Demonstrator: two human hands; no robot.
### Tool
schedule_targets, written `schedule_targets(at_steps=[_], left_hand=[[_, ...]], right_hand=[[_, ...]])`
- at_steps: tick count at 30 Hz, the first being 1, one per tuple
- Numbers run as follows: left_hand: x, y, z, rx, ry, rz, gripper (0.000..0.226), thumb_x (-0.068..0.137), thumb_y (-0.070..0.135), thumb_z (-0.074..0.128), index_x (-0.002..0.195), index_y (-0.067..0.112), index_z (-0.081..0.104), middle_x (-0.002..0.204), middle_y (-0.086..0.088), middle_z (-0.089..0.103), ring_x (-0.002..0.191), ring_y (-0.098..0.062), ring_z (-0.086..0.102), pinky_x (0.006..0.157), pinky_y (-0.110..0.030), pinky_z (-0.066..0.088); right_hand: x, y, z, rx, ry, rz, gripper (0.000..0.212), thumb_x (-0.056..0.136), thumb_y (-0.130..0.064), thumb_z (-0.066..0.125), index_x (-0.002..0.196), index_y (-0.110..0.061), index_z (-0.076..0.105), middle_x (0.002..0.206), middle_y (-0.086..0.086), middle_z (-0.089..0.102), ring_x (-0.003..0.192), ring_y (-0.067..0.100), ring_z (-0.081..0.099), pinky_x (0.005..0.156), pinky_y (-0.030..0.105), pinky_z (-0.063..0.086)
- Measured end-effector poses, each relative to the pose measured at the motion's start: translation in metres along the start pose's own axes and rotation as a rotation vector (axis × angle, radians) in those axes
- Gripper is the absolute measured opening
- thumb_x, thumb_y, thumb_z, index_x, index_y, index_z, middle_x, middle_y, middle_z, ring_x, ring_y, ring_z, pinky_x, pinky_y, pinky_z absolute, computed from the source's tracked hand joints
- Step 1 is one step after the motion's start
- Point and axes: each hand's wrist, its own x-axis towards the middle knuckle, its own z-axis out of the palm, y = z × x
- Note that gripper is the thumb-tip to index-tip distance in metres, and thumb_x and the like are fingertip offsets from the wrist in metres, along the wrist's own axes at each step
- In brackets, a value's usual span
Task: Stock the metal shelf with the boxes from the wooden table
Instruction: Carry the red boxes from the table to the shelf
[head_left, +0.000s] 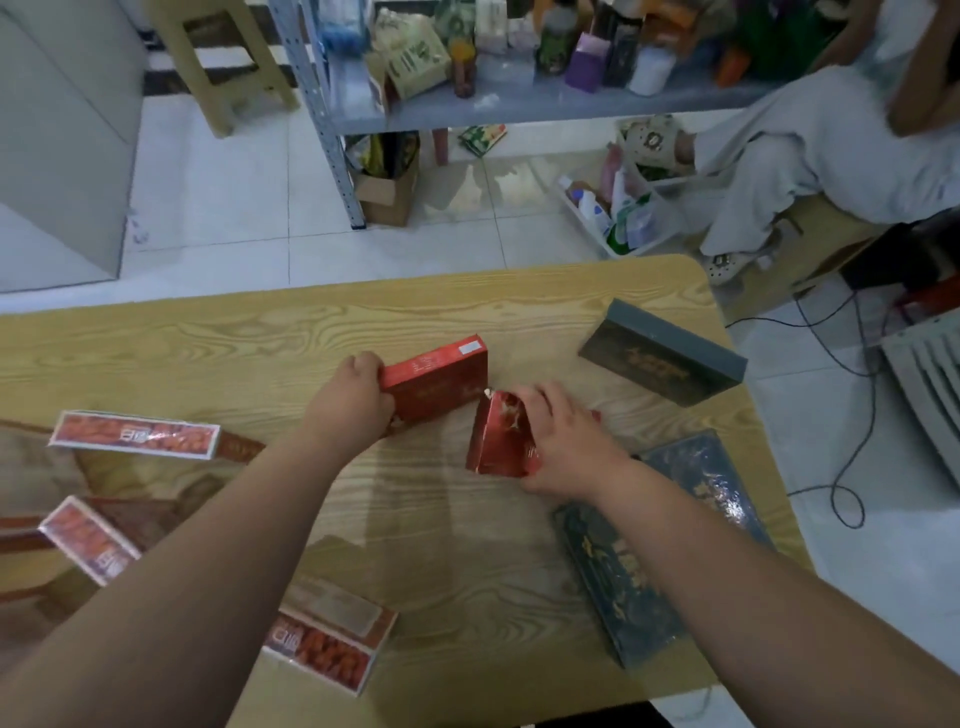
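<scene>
The table (218, 353) is pale tan with darker wood grain. At its middle, a red box (441, 382) has a white label (470, 345); a red carton (498, 439) shows pale markings. By the far right corner, a dark grey box (662, 358) bears gold lettering. Along the left edge, white-framed boxes (135, 434) show orange-red pictures.

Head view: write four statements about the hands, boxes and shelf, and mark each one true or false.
1. The left hand grips a red box. True.
2. The right hand is empty. False: it holds a second red box.
3. The grey box lies on the table. True.
4. The shelf is bare. False: bottles and packets stand on it.
</scene>
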Motion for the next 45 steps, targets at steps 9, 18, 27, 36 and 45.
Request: schedule_targets(at_steps=[9, 18, 27, 36, 45], left_hand=[[-0.13, 0.009, -0.042, -0.611, 0.23, -0.301, 0.022, 0.08, 0.031, 0.052, 0.095, 0.034, 0.068, 0.085, -0.001, 0.07, 0.086, -0.031, 0.066, 0.079, -0.052, 0.057], [-0.279, 0.039, 0.007, -1.006, 0.477, -0.496, 0.026, 0.095, 0.015, 0.047, 0.1, 0.027, 0.07, 0.084, -0.006, 0.071, 0.068, -0.018, 0.066, 0.062, -0.036, 0.055], [-0.413, 0.041, 0.076, -1.22, 0.754, -0.738, 0.028, 0.095, 0.012, 0.043, 0.101, 0.022, 0.069, 0.081, -0.005, 0.069, 0.065, -0.016, 0.063, 0.056, -0.027, 0.049], [-0.541, -0.011, 0.126, -1.35, 0.955, -0.861, 0.027, 0.091, 0.019, 0.045, 0.098, 0.021, 0.071, 0.098, -0.013, 0.072, 0.082, -0.029, 0.067, 0.078, -0.048, 0.051], [-0.712, -0.105, 0.179, -1.505, 1.272, -1.014, 0.021, 0.098, 0.023, 0.048, 0.104, 0.031, 0.066, 0.1, -0.005, 0.07, 0.078, -0.022, 0.066, 0.067, -0.037, 0.056]], right_hand=[[-0.033, -0.011, -0.063, 1.015, 0.1, 0.276, 0.086, 0.073, -0.03, 0.089, 0.131, -0.04, 0.027, 0.118, -0.003, 0.057, 0.096, 0.009, 0.059, 0.081, 0.03, 0.051], [-0.071, 0.001, -0.068, 1.655, 0.029, 0.237, 0.062, 0.082, -0.014, 0.079, 0.127, -0.028, 0.039, 0.128, 0.009, 0.056, 0.109, 0.033, 0.066, 0.091, 0.056, 0.056], [-0.121, -0.023, -0.039, 1.527, -0.11, 0.204, 0.038, 0.092, -0.006, 0.069, 0.105, -0.022, 0.037, 0.125, 0.016, 0.056, 0.105, 0.033, 0.066, 0.078, 0.05, 0.059], [-0.183, -0.124, 0.016, 1.32, -0.427, 0.019, 0.036, 0.091, -0.001, 0.068, 0.102, -0.018, 0.038, 0.111, 0.013, 0.062, 0.088, 0.029, 0.068, 0.074, 0.049, 0.061], [-0.258, -0.274, 0.094, 0.883, -0.782, -0.26, 0.073, 0.081, 0.001, 0.079, 0.133, -0.037, 0.045, 0.112, 0.024, 0.07, 0.091, 0.033, 0.073, 0.081, 0.05, 0.059]])
